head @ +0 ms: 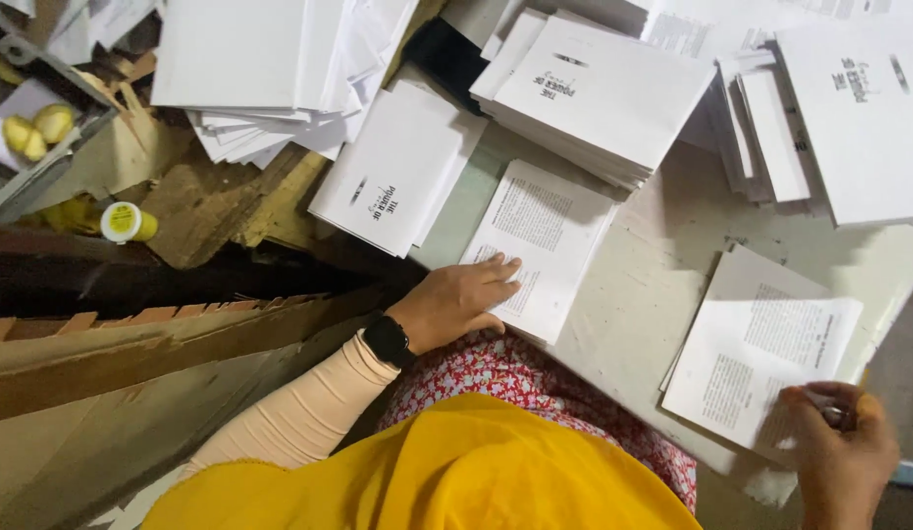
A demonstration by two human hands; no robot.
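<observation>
Left hand [461, 299] flat, open, pressing printed sheet [545, 245]; sheet's length runs away from fingertips. Right hand [841, 451] pinching corner of folded sheet [760, 358].

1. The left hand [463, 299] lies flat on a printed booklet [545, 245] on the counter [652, 285].
2. The right hand [841, 453] pinches the corner of a folded sheet [756, 358], its grip closed on the paper.
3. Booklet stacks [599, 93] sit beyond.
4. A yellow-capped bottle [128, 223] lies at far left.
</observation>
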